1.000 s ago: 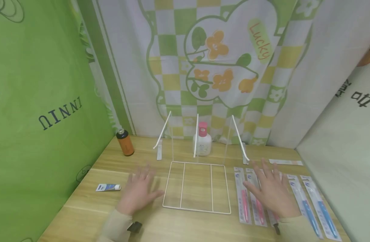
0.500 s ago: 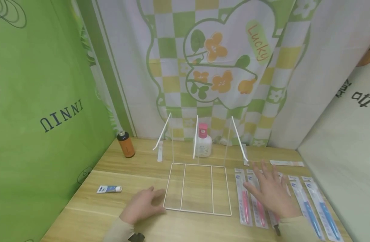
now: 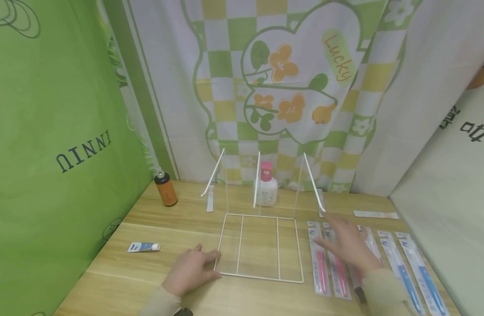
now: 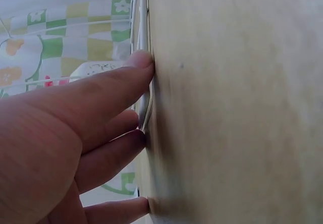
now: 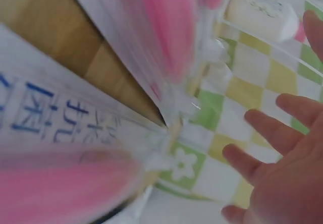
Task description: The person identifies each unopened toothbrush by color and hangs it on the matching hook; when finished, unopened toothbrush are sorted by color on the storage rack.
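Note:
A white wire rack (image 3: 278, 250) with three upright prongs stands mid-table. At its front left corner, my left hand (image 3: 190, 270) grips the base wire between thumb and fingers; in the left wrist view the thumb (image 4: 139, 60) lies on the wire close to the tabletop. My right hand (image 3: 350, 243) hovers over packaged toothbrushes at the right, fingers spread and holding nothing. Beneath it are packs with pink handles (image 3: 321, 267), partly covered by the hand. In the right wrist view a pink toothbrush pack (image 5: 65, 183) fills the lower left, apart from the fingers.
Two blue toothbrush packs (image 3: 425, 276) lie at the far right. A small toothpaste tube (image 3: 143, 247) lies at the left. Behind stand an orange bottle (image 3: 167, 193) and a white pink-capped bottle (image 3: 268, 193). Narrow white packets (image 3: 376, 214) lie near the back. Curtains enclose the table.
My left hand has moved from flat beside the rack to its front left corner and curled there. The right hand has stayed over the toothbrush packs, turning slightly.

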`<state>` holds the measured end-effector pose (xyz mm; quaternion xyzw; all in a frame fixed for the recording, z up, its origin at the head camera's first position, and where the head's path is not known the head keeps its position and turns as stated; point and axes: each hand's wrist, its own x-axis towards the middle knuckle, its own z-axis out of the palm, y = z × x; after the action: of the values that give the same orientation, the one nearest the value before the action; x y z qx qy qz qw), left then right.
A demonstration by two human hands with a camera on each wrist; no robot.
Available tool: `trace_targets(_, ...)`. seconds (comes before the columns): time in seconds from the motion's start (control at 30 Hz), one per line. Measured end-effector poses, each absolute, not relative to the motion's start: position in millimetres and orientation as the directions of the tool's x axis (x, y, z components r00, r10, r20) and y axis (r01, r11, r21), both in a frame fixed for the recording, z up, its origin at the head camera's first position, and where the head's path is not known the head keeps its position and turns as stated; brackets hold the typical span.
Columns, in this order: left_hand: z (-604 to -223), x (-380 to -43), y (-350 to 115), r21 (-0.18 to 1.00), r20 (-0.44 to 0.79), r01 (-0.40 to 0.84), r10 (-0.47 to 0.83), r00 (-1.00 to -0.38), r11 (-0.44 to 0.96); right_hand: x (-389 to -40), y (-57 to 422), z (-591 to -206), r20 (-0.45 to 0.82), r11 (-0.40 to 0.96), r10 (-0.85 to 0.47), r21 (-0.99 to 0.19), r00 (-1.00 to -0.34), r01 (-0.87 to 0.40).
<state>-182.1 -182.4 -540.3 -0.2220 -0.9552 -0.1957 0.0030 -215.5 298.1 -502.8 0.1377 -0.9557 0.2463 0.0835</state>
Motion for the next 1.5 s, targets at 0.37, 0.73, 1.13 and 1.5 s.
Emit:
trace_targets(0.37, -538, -183, -180, 0.360, 0.102, 0.420, 0.412, -0.906, 0.833, -258, 304, -520, 0.130, 0.789, -0.226, -0.556, -0.966, -0.259)
trace_targets(0.73, -540, -176, -180, 0.402, 0.062, 0.384, 0.394, -0.917, 0.831, -265, 305, -531, -0.025, 0.797, -0.179, -0.590, -0.984, -0.130)
trace_targets(1.13, -540, -180, -180, 0.398, 0.055, 0.374, 0.385, -0.921, 0.838, -267, 311, -529, -0.029, 0.751, -0.197, -0.647, -0.980, -0.132)
trace_targets(1.5, -540, -180, -181, 0.397, 0.066, 0.387, 0.395, -0.916, 0.832, -262, 307, -521, 0.011, 0.768, -0.170, -0.625, -0.985, -0.140)
